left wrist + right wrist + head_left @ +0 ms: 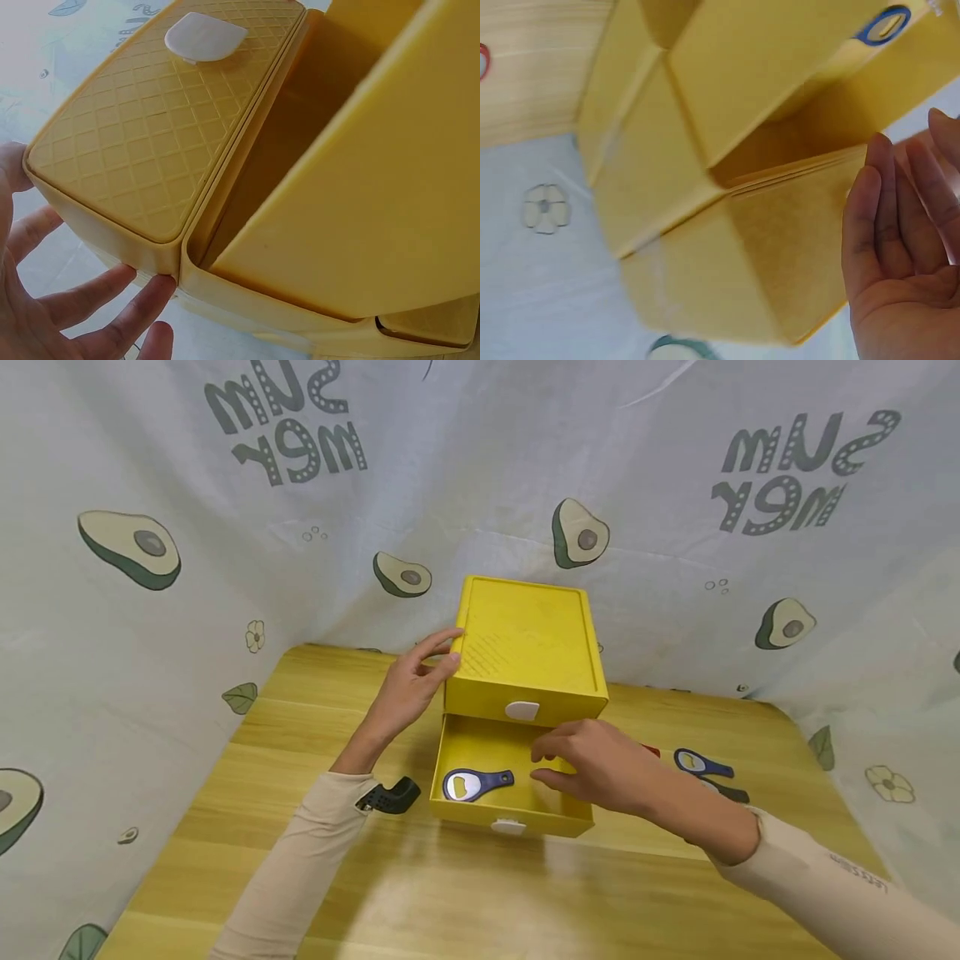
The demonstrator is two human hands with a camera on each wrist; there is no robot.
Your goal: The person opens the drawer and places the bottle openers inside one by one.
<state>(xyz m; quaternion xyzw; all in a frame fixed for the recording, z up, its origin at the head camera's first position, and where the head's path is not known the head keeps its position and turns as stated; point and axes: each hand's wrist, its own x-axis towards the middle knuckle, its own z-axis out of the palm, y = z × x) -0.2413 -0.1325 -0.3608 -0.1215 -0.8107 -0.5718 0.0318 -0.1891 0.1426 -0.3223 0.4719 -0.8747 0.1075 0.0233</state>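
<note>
A yellow drawer box [525, 635] has its top drawer closed, with a white handle [205, 37] on the front. Below it, a drawer [476, 743] is pulled out. A blue bottle opener [477, 784] with a silvery head lies at the left of that drawer. My left hand [412, 681] touches the left side of the box, its fingers spread along the edge in the left wrist view. Over the right part of the pulled-out drawer hovers my right hand [603, 760], fingers slightly bent. Its palm [907, 307] holds nothing in the right wrist view.
On the wooden table [420, 902], right of the box, lie a blue bottle opener [701, 763] and a dark one [726, 790]. A red thing [651, 750] is mostly hidden behind my right hand. A curtain [465, 460] printed with avocados hangs behind the table.
</note>
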